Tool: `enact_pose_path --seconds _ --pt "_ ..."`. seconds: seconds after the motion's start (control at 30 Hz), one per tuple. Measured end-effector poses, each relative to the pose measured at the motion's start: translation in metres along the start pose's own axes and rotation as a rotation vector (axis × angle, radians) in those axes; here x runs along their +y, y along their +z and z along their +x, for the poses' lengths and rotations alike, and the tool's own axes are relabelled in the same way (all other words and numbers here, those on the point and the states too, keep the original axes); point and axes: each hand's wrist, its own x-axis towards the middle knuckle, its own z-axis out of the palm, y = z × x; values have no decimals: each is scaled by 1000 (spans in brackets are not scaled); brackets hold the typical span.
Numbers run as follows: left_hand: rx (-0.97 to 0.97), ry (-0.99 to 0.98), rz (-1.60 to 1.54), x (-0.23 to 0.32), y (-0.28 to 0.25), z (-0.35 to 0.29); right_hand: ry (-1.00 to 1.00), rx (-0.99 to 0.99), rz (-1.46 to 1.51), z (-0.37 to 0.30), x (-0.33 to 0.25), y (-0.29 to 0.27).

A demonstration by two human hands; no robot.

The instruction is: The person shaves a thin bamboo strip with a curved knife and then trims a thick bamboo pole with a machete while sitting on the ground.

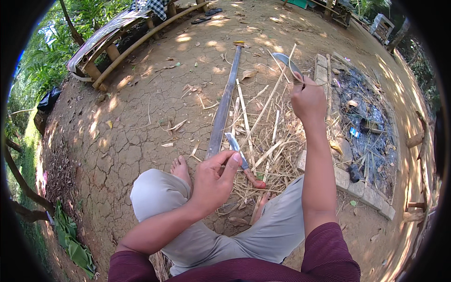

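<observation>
My right hand (310,101) is raised ahead on the right, closed round a knife with a curved blade (287,61) pointing up and left. A long, thin bamboo strip (264,111) slants from my left hand up to the blade, where my right fingers partly hide it. Low in the middle, my left hand (215,181) pinches the strip's near end between thumb and fingers. Just beyond the left hand, a second knife (253,179) with a brown handle and reddish butt lies on the shavings, its blade tilted up.
Pale strips and curled shavings (282,162) cover the ground between my feet. A long dark pole (226,103) lies ahead. To the right, a brick border (364,191) surrounds an ash bed (371,122). A low bamboo bench (112,51) stands far left.
</observation>
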Motion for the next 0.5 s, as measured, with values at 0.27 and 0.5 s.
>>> enact_pose_path --seconds 0.27,0.5 --pt "-115 -210 -114 -28 -11 -17 329 17 -3 45 98 -7" --pt "-133 -431 -594 -7 -19 0 273 -643 1049 -27 -26 -12"
